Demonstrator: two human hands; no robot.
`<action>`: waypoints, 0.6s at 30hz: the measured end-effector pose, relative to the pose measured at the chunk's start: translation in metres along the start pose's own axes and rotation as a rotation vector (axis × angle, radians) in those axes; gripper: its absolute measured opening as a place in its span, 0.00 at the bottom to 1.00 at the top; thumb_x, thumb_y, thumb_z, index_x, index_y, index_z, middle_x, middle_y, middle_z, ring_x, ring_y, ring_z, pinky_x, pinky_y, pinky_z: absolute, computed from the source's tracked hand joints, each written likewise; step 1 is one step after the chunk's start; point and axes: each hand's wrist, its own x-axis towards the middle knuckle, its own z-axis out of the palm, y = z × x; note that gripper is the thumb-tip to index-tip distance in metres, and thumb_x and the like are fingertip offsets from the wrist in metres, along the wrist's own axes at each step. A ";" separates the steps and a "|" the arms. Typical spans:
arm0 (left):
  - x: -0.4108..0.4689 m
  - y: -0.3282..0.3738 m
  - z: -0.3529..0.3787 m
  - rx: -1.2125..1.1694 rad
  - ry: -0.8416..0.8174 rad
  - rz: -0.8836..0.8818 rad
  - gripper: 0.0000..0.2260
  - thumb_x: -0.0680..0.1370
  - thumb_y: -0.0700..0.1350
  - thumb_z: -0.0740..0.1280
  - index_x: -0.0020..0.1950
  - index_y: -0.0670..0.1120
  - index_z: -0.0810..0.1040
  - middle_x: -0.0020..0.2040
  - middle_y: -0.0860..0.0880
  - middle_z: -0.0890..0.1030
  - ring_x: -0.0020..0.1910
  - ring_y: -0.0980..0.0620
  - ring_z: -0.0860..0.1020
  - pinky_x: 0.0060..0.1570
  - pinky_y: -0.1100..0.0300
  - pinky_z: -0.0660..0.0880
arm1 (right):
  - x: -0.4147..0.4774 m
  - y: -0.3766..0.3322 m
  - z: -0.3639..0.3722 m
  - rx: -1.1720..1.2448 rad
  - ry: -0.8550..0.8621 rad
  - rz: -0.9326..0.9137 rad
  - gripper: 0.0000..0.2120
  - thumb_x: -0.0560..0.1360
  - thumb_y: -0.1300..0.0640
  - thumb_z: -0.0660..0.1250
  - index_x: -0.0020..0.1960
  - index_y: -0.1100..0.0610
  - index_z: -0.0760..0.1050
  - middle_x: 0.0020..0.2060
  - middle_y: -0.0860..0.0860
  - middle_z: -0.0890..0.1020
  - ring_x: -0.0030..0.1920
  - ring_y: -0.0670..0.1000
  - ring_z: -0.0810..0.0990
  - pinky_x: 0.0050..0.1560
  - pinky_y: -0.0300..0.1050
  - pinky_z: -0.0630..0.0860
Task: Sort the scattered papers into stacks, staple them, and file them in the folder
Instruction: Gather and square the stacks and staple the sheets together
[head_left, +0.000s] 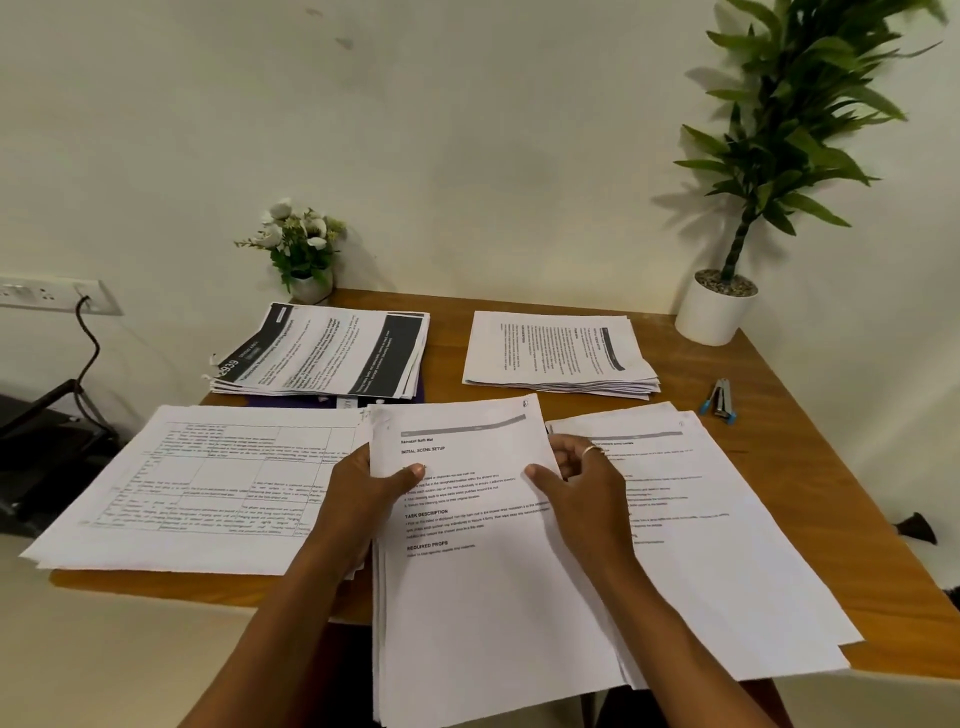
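Gripping the sheaf of papers (467, 582) above the desk (810, 457), left hand (363, 483) and right hand (582, 488) pinch its side margins; light, floppy, probably loose and slippery, it wants both edges squeezed

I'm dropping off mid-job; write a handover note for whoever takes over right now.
Left hand and right hand both grip the middle stack, thumbs on top.
On the table: grid-table stack front left, front-right stack, black-banner stack atop the purple folder, back-right stack; stapler near the right edge.
Done: papers stacked. Left: stapling, filing.
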 end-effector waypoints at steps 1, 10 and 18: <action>0.001 0.000 0.000 -0.007 0.003 0.003 0.10 0.76 0.43 0.76 0.53 0.54 0.79 0.40 0.64 0.85 0.40 0.64 0.84 0.31 0.70 0.76 | -0.002 0.000 0.001 -0.015 -0.010 0.001 0.18 0.74 0.55 0.77 0.62 0.53 0.79 0.52 0.43 0.82 0.50 0.44 0.81 0.46 0.30 0.77; 0.001 0.000 -0.001 0.019 0.063 -0.007 0.07 0.78 0.52 0.73 0.54 0.52 0.82 0.45 0.57 0.86 0.45 0.54 0.85 0.44 0.57 0.81 | -0.013 0.003 0.004 -0.041 -0.073 -0.001 0.09 0.74 0.52 0.76 0.40 0.55 0.80 0.34 0.46 0.82 0.35 0.41 0.79 0.35 0.30 0.73; -0.005 0.014 0.004 0.079 0.155 -0.059 0.20 0.85 0.59 0.57 0.48 0.47 0.81 0.44 0.51 0.84 0.45 0.51 0.81 0.39 0.59 0.73 | -0.013 0.012 0.005 -0.042 -0.079 -0.063 0.07 0.78 0.50 0.72 0.45 0.52 0.80 0.40 0.45 0.84 0.42 0.45 0.82 0.43 0.40 0.79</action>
